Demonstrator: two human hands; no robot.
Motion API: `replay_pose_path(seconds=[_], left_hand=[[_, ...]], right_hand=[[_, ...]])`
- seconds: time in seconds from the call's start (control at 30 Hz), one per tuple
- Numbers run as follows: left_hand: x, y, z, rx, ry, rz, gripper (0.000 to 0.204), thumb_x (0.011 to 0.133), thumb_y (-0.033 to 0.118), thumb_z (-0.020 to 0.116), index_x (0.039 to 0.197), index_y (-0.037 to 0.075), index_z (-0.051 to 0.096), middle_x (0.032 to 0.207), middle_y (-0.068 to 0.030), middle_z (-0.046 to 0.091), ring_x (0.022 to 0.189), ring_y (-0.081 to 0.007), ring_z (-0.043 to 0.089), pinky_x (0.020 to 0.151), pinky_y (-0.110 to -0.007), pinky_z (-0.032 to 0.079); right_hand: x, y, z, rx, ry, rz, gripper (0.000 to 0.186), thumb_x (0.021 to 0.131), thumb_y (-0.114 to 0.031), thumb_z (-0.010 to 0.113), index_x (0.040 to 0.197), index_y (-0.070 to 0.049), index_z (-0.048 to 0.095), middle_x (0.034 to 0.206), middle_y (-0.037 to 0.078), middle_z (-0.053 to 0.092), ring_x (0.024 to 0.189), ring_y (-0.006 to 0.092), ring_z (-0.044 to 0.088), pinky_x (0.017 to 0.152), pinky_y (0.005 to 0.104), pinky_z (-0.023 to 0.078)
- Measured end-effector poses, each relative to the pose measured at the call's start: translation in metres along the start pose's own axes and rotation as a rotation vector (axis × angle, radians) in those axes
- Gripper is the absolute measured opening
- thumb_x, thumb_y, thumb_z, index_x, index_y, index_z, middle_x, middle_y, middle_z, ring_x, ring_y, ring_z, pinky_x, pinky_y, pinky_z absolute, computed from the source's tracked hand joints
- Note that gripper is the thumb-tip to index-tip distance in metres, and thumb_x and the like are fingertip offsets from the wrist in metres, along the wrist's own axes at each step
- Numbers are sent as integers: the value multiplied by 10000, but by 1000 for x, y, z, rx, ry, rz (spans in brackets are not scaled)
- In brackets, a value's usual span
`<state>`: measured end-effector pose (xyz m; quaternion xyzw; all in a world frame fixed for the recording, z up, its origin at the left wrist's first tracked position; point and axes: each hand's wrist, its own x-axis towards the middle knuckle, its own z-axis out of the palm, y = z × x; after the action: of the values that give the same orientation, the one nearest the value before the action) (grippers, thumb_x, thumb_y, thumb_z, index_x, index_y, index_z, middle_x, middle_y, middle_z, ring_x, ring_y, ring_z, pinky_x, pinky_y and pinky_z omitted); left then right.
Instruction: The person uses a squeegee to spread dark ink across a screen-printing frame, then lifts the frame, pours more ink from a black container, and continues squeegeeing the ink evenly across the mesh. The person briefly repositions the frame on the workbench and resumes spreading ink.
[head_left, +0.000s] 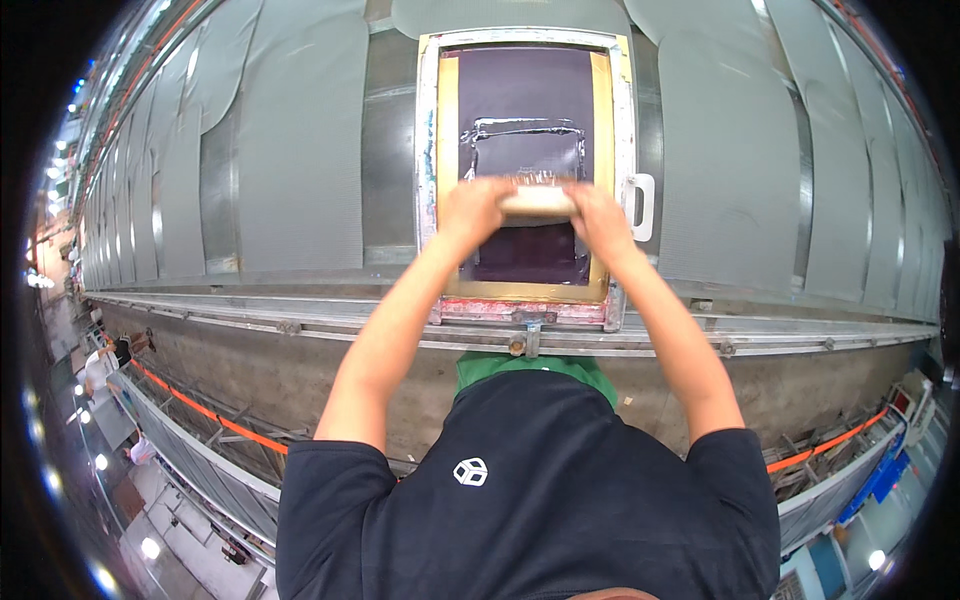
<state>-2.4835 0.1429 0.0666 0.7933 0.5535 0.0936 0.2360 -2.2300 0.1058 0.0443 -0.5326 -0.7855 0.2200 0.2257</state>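
Both my hands grip a squeegee (pixel 540 203) with a pale handle, held crosswise over a printing screen. My left hand (pixel 474 212) wraps its left end and my right hand (pixel 599 217) its right end; both hands are slightly blurred. The screen's frame (pixel 427 130) is whitish with coloured stains, and yellowish tape (pixel 602 120) runs along the inner edges. Dark purple mesh (pixel 522 80) fills the middle. A glossy ink outline (pixel 525 126) shows on the mesh beyond the squeegee. The blade's contact with the mesh is hidden.
The screen lies on a long table with grey sheets (pixel 300 140) on both sides. A white handle (pixel 642 207) sticks out from the frame's right. A metal rail (pixel 380 325) runs along the near edge, with a clamp (pixel 531 340) at the frame. Another metal-railed table stands behind me.
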Motion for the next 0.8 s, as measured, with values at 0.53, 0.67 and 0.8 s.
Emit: replay_pose_path(seconds=[0.53,0.67,0.8], left_hand=[[-123,35,23,-5,180,158,505,640,-41,708,1128,89,703,1237,-72,680,1199,-288,606,1027,-397,492],[-137,14,12,-128,184,149,528,645,-50,686,1154,91,695,1260,-74,671,1227,-284,594,1061,-410,474],[-162,-22,-9,-68,224,101,537,640,-42,691,1162,87,688,1269,-77,668,1230,-278,593,1068,-407,471]], right_hand=[[-1,80,-27,348,416,658,292,968,-284,634,1155,-63,678,1037,139,710,952,253,663,853,394,508],[14,51,-20,282,628,555,287,986,-305,610,1093,-54,697,934,117,731,862,229,680,794,389,519],[44,4,12,282,587,632,278,997,-298,599,1079,-53,698,891,114,734,832,207,681,758,372,517]])
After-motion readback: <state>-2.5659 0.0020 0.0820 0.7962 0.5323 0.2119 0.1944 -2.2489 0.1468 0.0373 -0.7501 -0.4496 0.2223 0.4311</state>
